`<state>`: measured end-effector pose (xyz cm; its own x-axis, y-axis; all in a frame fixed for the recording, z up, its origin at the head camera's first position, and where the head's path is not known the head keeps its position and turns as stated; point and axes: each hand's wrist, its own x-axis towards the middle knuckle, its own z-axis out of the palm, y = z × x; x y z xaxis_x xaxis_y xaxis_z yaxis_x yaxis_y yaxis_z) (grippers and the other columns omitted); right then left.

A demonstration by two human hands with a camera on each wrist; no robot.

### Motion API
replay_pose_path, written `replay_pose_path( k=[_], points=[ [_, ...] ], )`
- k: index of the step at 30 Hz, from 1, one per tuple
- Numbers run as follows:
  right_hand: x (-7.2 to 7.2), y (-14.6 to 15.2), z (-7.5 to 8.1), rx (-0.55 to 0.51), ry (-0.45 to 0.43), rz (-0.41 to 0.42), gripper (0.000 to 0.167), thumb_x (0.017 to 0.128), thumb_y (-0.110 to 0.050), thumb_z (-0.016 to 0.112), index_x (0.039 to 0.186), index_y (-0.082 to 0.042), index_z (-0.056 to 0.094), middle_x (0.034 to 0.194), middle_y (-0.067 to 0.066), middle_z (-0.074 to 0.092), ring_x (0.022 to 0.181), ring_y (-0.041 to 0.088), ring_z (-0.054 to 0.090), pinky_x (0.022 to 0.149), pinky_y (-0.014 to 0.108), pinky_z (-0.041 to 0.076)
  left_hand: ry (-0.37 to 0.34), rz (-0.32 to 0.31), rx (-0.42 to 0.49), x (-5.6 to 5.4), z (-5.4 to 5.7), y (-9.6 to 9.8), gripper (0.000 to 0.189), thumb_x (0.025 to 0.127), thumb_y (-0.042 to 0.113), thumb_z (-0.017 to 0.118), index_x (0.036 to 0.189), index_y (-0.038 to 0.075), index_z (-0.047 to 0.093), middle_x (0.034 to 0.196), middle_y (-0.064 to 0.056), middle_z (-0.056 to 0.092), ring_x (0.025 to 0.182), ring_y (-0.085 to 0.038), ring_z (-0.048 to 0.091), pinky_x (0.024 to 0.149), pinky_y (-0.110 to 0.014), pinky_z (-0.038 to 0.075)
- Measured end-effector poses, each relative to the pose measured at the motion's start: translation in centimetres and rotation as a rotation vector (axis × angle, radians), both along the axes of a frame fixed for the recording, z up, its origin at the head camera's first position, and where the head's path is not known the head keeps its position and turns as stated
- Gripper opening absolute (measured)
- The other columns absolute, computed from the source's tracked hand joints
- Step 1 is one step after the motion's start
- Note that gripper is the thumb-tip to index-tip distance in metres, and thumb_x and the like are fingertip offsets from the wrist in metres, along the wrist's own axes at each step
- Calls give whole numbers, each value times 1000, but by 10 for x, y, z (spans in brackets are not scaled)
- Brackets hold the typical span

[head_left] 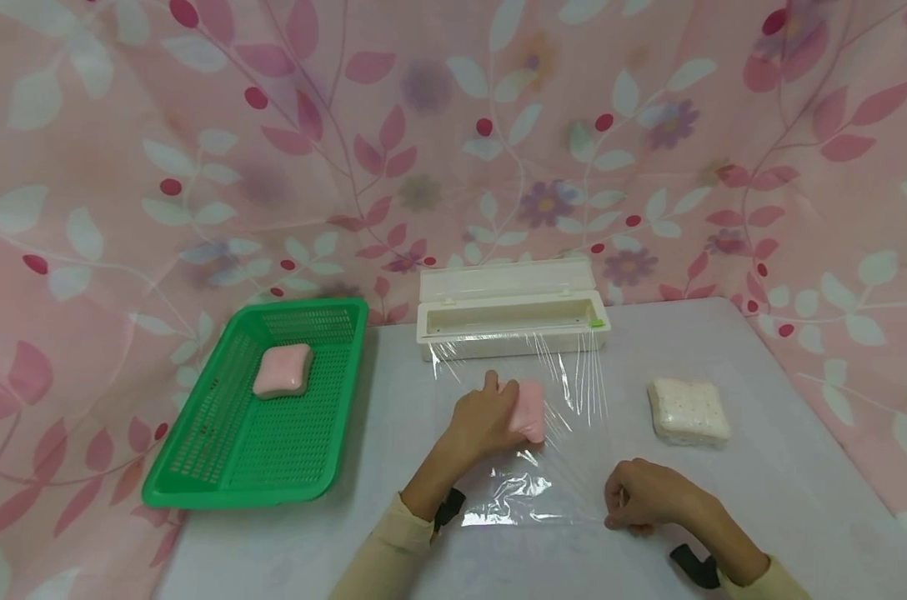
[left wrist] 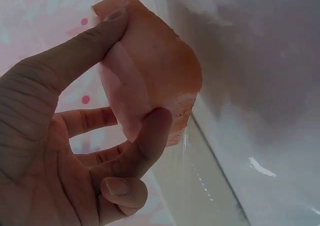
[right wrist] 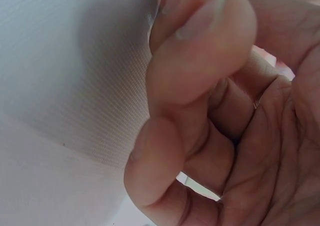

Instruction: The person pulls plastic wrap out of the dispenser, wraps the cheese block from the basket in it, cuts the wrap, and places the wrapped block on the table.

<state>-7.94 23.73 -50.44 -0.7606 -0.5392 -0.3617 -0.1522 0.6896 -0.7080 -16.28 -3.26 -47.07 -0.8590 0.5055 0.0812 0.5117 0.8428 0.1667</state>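
My left hand (head_left: 486, 419) grips a pink bar of soap (head_left: 530, 412) by its sides, thumb on one face and fingers around the other in the left wrist view. Under it a sheet of clear cling film (head_left: 509, 492) stretches over the table from the front of a white film dispenser box (head_left: 509, 343), whose lid stands up. At the film's near right corner my right hand (head_left: 652, 493) has curled fingers, with thumb and index fingertips pinched together at the film's edge. The film between those fingertips is mostly hidden in the right wrist view.
On the left stands a green plastic basket (head_left: 333, 442) with another pink bar of soap (head_left: 283, 371) in it. A whitish film-wrapped block (head_left: 689, 411) lies to the right. A green cutter tab (head_left: 597, 322) sits on the dispenser's edge. Floral cloth (head_left: 438, 167) hangs behind the table.
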Motion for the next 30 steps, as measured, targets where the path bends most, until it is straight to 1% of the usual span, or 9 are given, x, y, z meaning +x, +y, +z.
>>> replay_pose_path(
  k=[3, 7, 10, 13, 16, 20, 23, 27, 30],
  points=[
    [1, -1, 1, 1, 4, -3, 22, 78, -21, 82, 64, -19, 65, 49, -7, 56, 42, 7, 51, 45, 25, 40, -3, 4, -26, 0, -9, 1, 69, 68, 59, 80, 111, 11, 55, 95, -8, 44, 50, -19, 48, 44, -31, 40],
    [2, -2, 4, 11, 18, -9, 22, 78, -21, 82, 65, -19, 65, 48, -7, 56, 42, 7, 51, 45, 26, 40, 37, -1, -90, -1, -19, 3, 72, 70, 58, 79, 118, 10, 55, 97, -9, 46, 50, -19, 51, 42, -31, 41],
    [3, -2, 5, 20, 25, -13, 22, 78, -22, 82, 65, -19, 65, 49, -7, 56, 43, 7, 51, 45, 26, 40, 56, 7, -120, -1, -23, 4, 76, 69, 58, 79, 123, 10, 54, 100, -9, 46, 50, -19, 51, 41, -31, 41],
    [4, -2, 6, 22, 26, -14, 22, 77, -22, 82, 65, -19, 64, 49, -7, 56, 43, 7, 51, 46, 26, 40, 43, 20, -112, -1, -26, 4, 79, 69, 60, 79, 124, 10, 52, 101, -9, 45, 49, -19, 50, 41, -31, 41],
    [4, -2, 5, 26, 29, -14, 22, 77, -22, 82, 65, -19, 64, 49, -7, 56, 43, 7, 51, 46, 26, 40, -4, 26, -81, -1, -26, 1, 86, 69, 61, 79, 131, 10, 49, 104, -11, 45, 51, -21, 52, 43, -32, 43],
    [3, -2, 4, 36, 28, -17, 21, 78, -23, 82, 65, -19, 65, 49, -8, 56, 43, 7, 51, 46, 26, 40, -68, 35, -18, 4, -18, -12, 100, 70, 61, 80, 146, 15, 36, 120, -14, 47, 64, -24, 60, 49, -34, 47],
    [3, -2, 4, 35, 25, -15, 21, 78, -23, 82, 66, -19, 65, 49, -8, 56, 43, 8, 51, 46, 26, 40, -64, 32, 2, 13, -5, -27, 102, 71, 60, 80, 150, 18, 32, 127, -15, 48, 70, -26, 62, 51, -35, 48],
    [4, -2, 5, 17, 21, -13, 21, 77, -21, 82, 66, -18, 64, 49, -7, 56, 43, 9, 52, 44, 26, 39, -56, -15, -27, 33, 11, -49, 88, 73, 54, 82, 142, 16, 43, 114, -10, 51, 64, -20, 58, 50, -31, 46],
    [4, -2, 6, 13, 10, -16, 21, 77, -20, 82, 66, -17, 65, 49, -6, 57, 43, 10, 53, 44, 25, 39, -93, -75, -49, 48, 13, -64, 72, 70, 48, 85, 126, 15, 55, 98, -3, 50, 59, -14, 50, 49, -27, 41]
  ],
)
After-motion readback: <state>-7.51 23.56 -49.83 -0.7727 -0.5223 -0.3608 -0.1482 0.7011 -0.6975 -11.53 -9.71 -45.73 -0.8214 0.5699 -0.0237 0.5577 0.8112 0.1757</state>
